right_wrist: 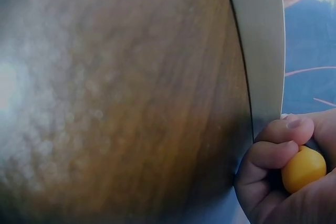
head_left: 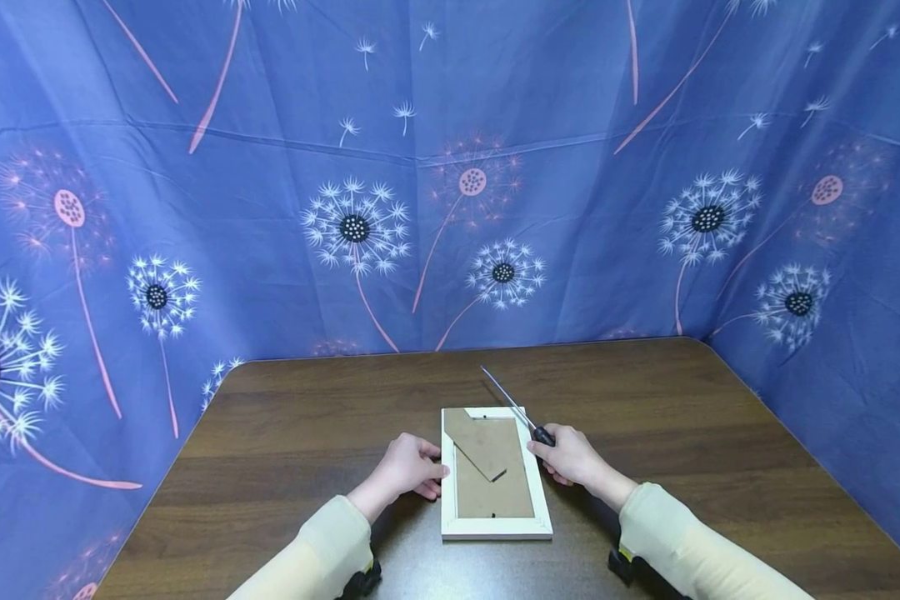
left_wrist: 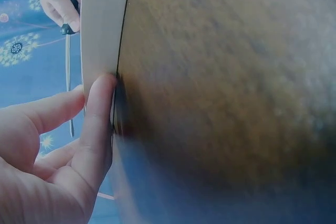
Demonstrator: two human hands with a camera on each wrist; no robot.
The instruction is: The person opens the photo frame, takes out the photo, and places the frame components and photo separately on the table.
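Observation:
A white picture frame [head_left: 495,527] lies face down on the table, its brown backing board [head_left: 512,500] upward. A slanted stand flap [head_left: 471,442] crosses the backing from the upper left. At the frame's left side, my left hand [head_left: 407,467] pinches the edge, thumb on top and a finger along the side wall. My right hand [head_left: 570,454] grips a screwdriver [head_left: 504,389] beside the frame's right side. Its thin metal shaft points away and to the left, crossing over the frame's upper right corner. In the right wrist view the handle's yellow end [right_wrist: 304,170] shows within the curled fingers.
The dark wood table [head_left: 307,417] extends around the frame on all sides. Behind it and at both sides hangs a blue curtain [head_left: 592,208] with a dandelion print. Dark wrist gear [head_left: 363,579] shows under the pale sleeves [head_left: 330,533].

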